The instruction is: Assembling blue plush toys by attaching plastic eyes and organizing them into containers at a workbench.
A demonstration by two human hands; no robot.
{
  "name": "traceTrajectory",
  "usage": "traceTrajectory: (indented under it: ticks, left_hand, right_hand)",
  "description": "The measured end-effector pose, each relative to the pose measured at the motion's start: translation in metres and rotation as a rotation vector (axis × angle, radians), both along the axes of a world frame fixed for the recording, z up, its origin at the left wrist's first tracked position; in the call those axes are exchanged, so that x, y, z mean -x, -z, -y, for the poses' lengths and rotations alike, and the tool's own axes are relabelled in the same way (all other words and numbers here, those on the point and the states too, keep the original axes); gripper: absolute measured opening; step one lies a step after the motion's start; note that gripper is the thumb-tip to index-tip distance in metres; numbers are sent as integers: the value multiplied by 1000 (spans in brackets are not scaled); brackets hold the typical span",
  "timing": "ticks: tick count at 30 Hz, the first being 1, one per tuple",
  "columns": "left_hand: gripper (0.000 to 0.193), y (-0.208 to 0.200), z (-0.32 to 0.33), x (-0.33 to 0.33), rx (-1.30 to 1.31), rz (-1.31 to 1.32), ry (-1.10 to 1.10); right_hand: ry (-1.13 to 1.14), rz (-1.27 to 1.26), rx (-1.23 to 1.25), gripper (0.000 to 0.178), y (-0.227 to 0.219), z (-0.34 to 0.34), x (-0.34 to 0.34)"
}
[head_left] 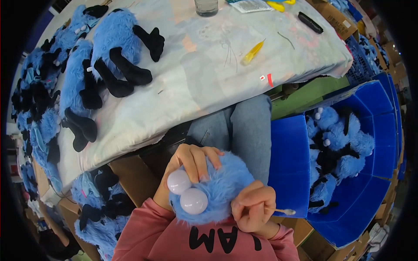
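A fluffy blue plush toy [228, 182] with two round white eyes [193, 201] rests against my chest, above my lap. My left hand [189, 163] grips its far left side, fingers pressed into the fur beside the eyes. At the toy's right side, my right hand [254, 206] is closed around a cotton swab [286, 212], whose greyish-white tip points out to the right. The fingers of this hand touch or nearly touch the fur; I cannot tell which.
Blue plush toys with black limbs [115, 39] lie along the cloth-covered table's [187, 87] left side. The table also bears a yellow pointed tube [252, 52], a black case [310, 22] and a glass [206, 7]. At right, a blue bin [287, 161] holds several toys.
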State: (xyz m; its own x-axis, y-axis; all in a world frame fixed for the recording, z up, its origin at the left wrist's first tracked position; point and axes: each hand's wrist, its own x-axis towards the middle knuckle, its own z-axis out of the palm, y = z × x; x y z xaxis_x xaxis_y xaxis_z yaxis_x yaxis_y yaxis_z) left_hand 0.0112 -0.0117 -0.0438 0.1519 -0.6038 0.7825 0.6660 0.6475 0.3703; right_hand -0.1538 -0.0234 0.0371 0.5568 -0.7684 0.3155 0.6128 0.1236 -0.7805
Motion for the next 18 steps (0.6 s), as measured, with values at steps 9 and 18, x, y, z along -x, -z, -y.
traceTrajectory:
  ticks: [9, 18]
  left_hand:
    - [27, -45, -15, 19, -113, 431, -55]
    - [34, -88, -18, 106, -510, 899, -428]
  right_hand:
    - [260, -38, 65, 18, 5, 5, 32]
    - [302, -121, -267, 23, 53, 70, 64]
